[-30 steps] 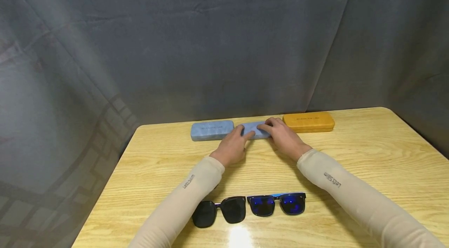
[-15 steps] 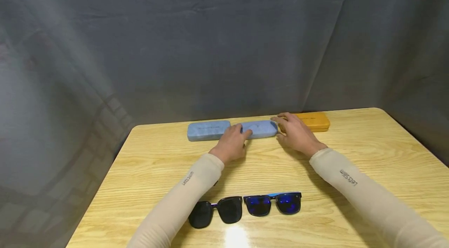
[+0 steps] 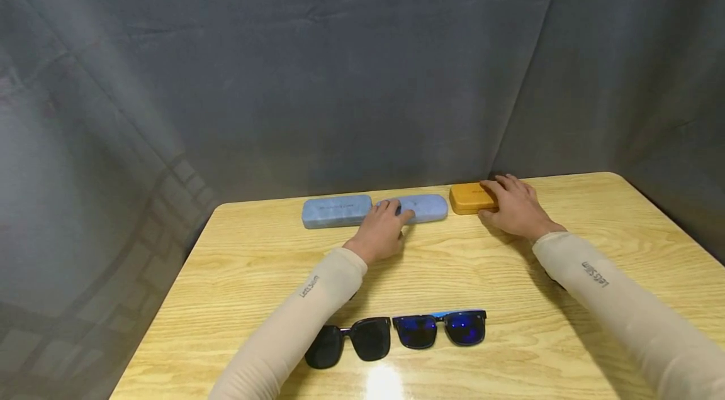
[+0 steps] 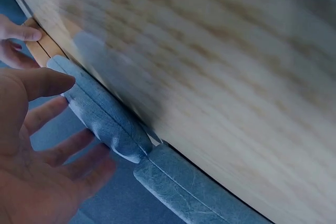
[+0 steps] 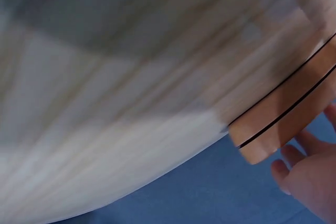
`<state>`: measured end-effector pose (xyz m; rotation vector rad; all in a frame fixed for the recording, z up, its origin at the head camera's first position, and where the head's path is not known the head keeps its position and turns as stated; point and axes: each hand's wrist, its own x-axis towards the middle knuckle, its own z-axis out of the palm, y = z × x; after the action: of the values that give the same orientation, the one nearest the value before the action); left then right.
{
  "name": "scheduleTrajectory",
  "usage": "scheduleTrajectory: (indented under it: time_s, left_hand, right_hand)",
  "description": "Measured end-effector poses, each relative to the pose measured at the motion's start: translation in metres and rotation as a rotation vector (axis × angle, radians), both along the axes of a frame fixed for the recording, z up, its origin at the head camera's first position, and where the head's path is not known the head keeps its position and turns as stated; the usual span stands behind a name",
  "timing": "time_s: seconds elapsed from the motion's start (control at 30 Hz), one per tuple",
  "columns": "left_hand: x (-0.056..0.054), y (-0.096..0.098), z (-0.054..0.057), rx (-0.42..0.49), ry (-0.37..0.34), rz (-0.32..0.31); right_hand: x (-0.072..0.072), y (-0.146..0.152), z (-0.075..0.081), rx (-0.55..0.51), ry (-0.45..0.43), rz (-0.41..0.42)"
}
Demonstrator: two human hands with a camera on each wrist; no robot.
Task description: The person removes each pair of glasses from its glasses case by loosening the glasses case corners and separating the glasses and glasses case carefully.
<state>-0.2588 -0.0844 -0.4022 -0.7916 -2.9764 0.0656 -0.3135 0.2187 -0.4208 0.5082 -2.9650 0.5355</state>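
Note:
In the head view my left hand [image 3: 381, 231] is at the pale lavender-blue glasses case [image 3: 426, 207]. Its fingers are spread and relaxed beside that case [image 4: 105, 114] in the left wrist view, holding nothing. My right hand [image 3: 518, 208] reaches over the orange glasses case [image 3: 471, 199], covering its right part. Its thumb lies at the front side and the other fingers over the top, as the left wrist view shows. Beyond the orange case [image 5: 283, 114] in the right wrist view, several fingertips are near its top. A second, blue case [image 3: 335, 210] stands left of my left hand.
Black sunglasses [image 3: 370, 338] lie near the table's front, partly behind my left sleeve [image 3: 306, 318]. Sunglasses with blue lenses [image 3: 464, 328] lie just right of them. A grey curtain [image 3: 362, 73] hangs behind the wooden table [image 3: 272, 255].
My right hand has left the lavender-blue case and moved right onto the orange case. My left hand stays by the lavender-blue case. The sunglasses have not moved on the table.

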Motion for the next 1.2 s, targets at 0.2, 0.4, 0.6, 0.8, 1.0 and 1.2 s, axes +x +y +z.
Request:
scheduleTrajectory:
  time_s: [0.2, 0.4, 0.6, 0.8, 1.0, 1.2]
  left_hand:
    - [0.000, 0.001, 0.002, -0.011, 0.007, -0.008]
    - [0.000, 0.012, 0.004, -0.011, 0.054, -0.077]
    - [0.001, 0.026, 0.007, -0.015, 0.071, -0.144]
    - [0.003, 0.031, 0.003, -0.015, 0.051, -0.200]
    - [0.002, 0.037, 0.005, -0.032, 0.050, -0.267]
    - [0.003, 0.042, 0.005, -0.057, 0.038, -0.325]
  right_hand:
    - [0.002, 0.003, 0.000, 0.047, -0.024, 0.026]
    - [0.014, 0.007, 0.001, 0.061, 0.023, 0.046]
    - [0.027, 0.010, 0.001, 0.084, 0.060, 0.036]
    - [0.039, 0.007, -0.004, 0.140, 0.124, 0.046]
    - [0.045, 0.001, -0.003, 0.160, 0.173, 0.047]
    - [0.051, 0.001, -0.001, 0.148, 0.217, 0.046]
